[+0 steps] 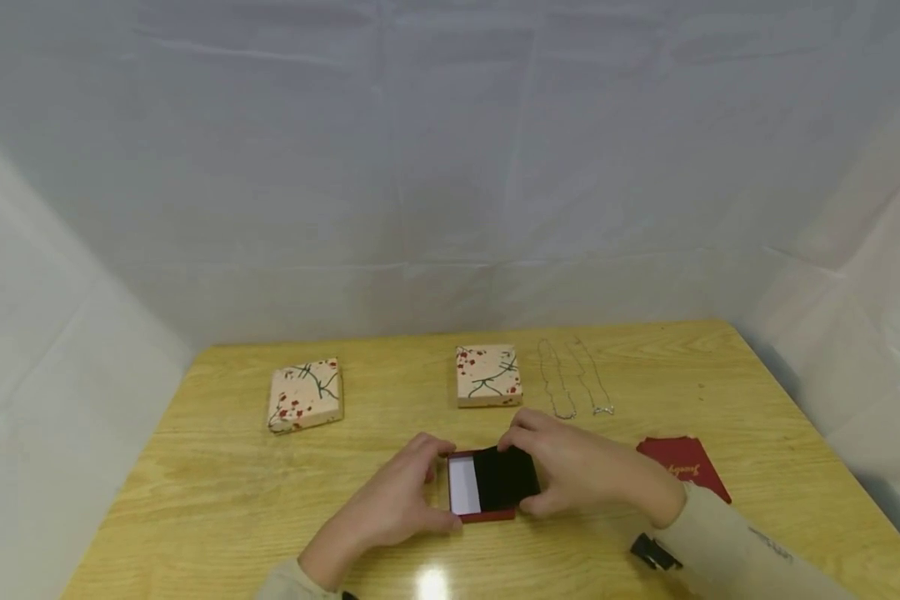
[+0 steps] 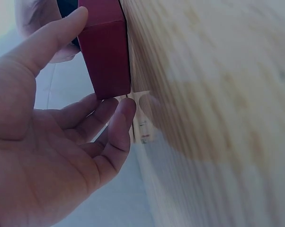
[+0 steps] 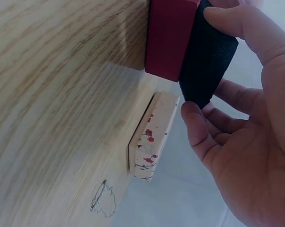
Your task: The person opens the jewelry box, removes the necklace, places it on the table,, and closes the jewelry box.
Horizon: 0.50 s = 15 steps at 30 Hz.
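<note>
A small red box (image 1: 487, 516) with a white inside lies on the table in front of the person. My left hand (image 1: 397, 493) grips it at its left end, thumb at the near corner and fingers at the far one; the left wrist view shows the thumb on the box's red side (image 2: 104, 56). The right hand (image 1: 570, 462) holds a black foam-like pad (image 1: 506, 479) between thumb and fingers. This pad covers the right part of the box and sticks out past its right end, as the right wrist view also shows.
Two cream boxes with a red blossom pattern stand further back, one on the left (image 1: 305, 396) and one in the middle (image 1: 488, 377). Two thin chain necklaces lie to the right, one with a bow-like pendant (image 1: 603, 409). A dark red pouch (image 1: 686, 462) is partly behind the right forearm.
</note>
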Tool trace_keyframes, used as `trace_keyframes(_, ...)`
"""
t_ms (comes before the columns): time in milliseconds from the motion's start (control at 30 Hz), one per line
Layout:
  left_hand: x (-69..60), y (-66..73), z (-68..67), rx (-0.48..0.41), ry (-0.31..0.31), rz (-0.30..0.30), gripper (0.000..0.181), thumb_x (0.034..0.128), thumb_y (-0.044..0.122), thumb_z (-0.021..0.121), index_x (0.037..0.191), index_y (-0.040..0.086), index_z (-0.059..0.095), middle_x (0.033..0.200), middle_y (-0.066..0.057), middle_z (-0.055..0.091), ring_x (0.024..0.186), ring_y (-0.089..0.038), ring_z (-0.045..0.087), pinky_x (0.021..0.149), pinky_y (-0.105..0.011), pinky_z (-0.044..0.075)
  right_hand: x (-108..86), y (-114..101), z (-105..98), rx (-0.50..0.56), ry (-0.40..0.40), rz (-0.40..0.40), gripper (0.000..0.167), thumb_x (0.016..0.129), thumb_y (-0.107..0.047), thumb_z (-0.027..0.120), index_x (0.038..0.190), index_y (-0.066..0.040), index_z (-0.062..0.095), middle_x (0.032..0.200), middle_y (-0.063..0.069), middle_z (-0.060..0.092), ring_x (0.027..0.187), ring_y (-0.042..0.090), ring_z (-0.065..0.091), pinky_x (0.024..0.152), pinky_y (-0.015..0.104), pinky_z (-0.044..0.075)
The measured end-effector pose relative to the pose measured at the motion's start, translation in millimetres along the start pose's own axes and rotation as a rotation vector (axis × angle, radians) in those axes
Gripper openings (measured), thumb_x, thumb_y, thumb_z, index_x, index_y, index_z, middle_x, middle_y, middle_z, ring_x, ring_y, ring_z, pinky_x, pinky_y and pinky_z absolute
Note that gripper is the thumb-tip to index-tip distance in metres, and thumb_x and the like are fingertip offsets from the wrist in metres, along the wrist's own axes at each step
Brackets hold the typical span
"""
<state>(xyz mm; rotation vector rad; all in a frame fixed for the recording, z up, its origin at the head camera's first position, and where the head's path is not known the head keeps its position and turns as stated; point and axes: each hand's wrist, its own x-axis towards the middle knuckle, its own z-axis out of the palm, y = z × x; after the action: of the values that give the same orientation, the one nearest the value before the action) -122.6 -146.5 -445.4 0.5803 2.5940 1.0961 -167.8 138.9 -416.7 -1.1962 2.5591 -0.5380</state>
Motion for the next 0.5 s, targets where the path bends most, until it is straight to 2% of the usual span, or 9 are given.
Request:
trace_keyframes(300, -0.3, -1.0, 0.9, 0.007, 0.008, 0.008, 0.085, 0.0746, 0.035, 0.097, 0.144, 0.006, 0.057, 0.122, 0.002, 0.058, 0.102, -0.02, 0.055, 0.082, -0.032, 0.051, 9.0, -5.1, 0.3, 0.033, -0.051, 0.016, 0.065, 0.081, -0.039, 0.091, 0.134, -0.008, 0.066, 0.126, 0.0, 0.056, 0.108, 0.014, 0.059, 0.096, 0.032, 0.056)
trace_keyframes(500, -1.7, 0.0, -0.1, 0.002, 0.016, 0.032, 0.085, 0.0745, 0.034, 0.098, 0.143, 0.003, 0.058, 0.122, 0.0, 0.059, 0.101, -0.021, 0.055, 0.082, -0.032, 0.051, 15.2, -7.9, 4.2, 0.046, -0.06, -0.001, 0.054, 0.081, -0.042, 0.093, 0.117, -0.013, 0.063, 0.119, -0.004, 0.053, 0.102, 0.013, 0.056, 0.089, 0.029, 0.056)
